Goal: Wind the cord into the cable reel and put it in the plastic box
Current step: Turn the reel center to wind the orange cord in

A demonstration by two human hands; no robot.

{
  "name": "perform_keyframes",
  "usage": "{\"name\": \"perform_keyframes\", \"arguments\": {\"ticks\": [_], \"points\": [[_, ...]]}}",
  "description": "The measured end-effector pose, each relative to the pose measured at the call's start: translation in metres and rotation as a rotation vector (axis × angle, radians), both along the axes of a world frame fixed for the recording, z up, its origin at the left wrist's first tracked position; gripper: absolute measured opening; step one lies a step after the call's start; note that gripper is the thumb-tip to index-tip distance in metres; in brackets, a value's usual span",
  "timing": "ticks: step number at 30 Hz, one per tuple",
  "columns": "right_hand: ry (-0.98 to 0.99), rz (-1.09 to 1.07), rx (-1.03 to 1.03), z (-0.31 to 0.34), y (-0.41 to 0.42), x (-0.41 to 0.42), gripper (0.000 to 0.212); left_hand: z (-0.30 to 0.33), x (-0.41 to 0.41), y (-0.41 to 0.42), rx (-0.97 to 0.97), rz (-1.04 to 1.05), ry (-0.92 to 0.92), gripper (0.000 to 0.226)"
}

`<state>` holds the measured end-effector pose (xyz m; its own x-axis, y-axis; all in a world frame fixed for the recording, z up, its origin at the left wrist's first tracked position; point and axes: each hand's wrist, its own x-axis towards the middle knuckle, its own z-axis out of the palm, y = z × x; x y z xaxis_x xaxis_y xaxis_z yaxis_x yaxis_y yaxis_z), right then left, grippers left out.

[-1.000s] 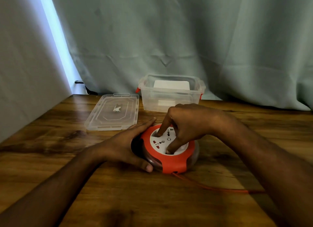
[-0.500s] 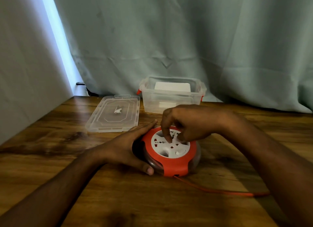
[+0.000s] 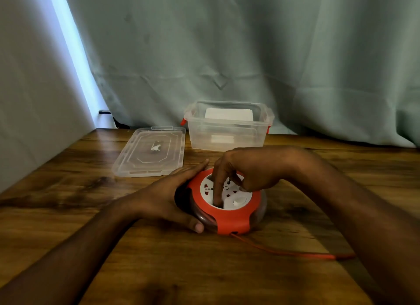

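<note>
The round cable reel (image 3: 230, 221) has an orange casing, clear sides and a white socket disc on top. It lies flat on the wooden table. My left hand (image 3: 163, 197) grips its left side, fingers along the back and thumb at the front. My right hand (image 3: 256, 168) hovers over the top, its index finger pushed down into a recess of the white disc and the other fingers curled. An orange cord (image 3: 284, 252) leaves the reel's front and runs right until my right forearm hides it. The clear plastic box (image 3: 204, 137) stands open behind the reel.
The box's clear lid (image 3: 150, 153) lies flat to the box's left. A white object (image 3: 228, 115) sits inside the box. A grey-green curtain (image 3: 227, 54) hangs behind the table, and a pale wall closes in the left side.
My right index finger has swung round on the white disc toward the front, and the disc has turned with it. The left hand keeps its hold and the reel stays in place.
</note>
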<state>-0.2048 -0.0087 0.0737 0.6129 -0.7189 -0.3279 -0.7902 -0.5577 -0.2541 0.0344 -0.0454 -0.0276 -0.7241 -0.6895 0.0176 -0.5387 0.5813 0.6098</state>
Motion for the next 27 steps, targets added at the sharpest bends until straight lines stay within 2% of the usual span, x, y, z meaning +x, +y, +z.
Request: {"name": "perform_keyframes", "arguments": {"ticks": [9, 16, 24, 27], "points": [[-0.009, -0.036, -0.007, -0.001, 0.003, 0.003, 0.061, 0.003, -0.002, 0.002, -0.003, -0.012, 0.0, 0.128], [0.098, -0.038, -0.017, 0.002, 0.003, 0.001, 0.064, 0.003, -0.001, 0.003, -0.007, -0.003, -0.021, 0.131], [0.113, -0.083, -0.194, -0.004, -0.004, 0.001, 0.065, 0.004, -0.001, 0.004, -0.008, -0.004, -0.022, 0.135], [0.095, -0.144, -0.201, -0.007, -0.006, 0.002, 0.067, 0.004, -0.001, 0.004, -0.009, 0.001, -0.032, 0.135]]}}
